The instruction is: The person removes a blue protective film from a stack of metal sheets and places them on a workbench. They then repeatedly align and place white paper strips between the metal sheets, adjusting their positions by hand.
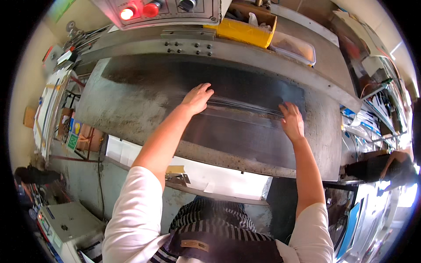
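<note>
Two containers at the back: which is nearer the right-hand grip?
The clear plastic tub, not the yellow box. The tub is see-through and sits further right, closer to the right-hand grip.

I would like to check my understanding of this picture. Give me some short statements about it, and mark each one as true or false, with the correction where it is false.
1. Several thin dark strips lie between the left hand and the right hand. True.
2. Both hands wear gloves. False: both hands are bare.
3. A yellow bin stands to the left of a clear plastic tub. True.
4. The person's sleeves are black. False: the sleeves are white.
5. A red lamp is lit on the control panel. True.
</note>
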Demonstrator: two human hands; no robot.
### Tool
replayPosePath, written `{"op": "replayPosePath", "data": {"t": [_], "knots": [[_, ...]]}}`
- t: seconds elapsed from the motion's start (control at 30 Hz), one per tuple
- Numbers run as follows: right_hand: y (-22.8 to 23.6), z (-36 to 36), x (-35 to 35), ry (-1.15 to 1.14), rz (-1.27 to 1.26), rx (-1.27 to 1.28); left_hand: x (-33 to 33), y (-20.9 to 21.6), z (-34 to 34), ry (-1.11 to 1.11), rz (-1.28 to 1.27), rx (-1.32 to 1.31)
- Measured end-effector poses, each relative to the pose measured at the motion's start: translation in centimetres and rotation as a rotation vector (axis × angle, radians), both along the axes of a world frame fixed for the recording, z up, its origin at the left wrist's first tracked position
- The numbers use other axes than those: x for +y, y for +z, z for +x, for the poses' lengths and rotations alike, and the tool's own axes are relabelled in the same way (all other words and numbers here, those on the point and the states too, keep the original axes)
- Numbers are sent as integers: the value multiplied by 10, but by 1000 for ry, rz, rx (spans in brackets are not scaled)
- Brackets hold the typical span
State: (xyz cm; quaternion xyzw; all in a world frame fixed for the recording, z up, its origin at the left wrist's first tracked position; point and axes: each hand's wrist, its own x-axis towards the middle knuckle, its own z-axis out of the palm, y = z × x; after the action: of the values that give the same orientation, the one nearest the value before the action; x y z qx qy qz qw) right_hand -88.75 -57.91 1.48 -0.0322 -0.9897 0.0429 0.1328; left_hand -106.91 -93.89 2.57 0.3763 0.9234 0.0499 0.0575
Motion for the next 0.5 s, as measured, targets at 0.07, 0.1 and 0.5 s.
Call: {"op": "replayPosePath", "data": {"t": [0.07,0.1,0.5], "knots": [[-5,-19,-3,139,144,-38,6,-1,-15,-39,-72,-69],[-4,-24,-6,104,117,-104,8,3,-20,-82,-122,-71],[-10,-57,10,-7,-22,4,30,12,-42,-103,60,84]]}}
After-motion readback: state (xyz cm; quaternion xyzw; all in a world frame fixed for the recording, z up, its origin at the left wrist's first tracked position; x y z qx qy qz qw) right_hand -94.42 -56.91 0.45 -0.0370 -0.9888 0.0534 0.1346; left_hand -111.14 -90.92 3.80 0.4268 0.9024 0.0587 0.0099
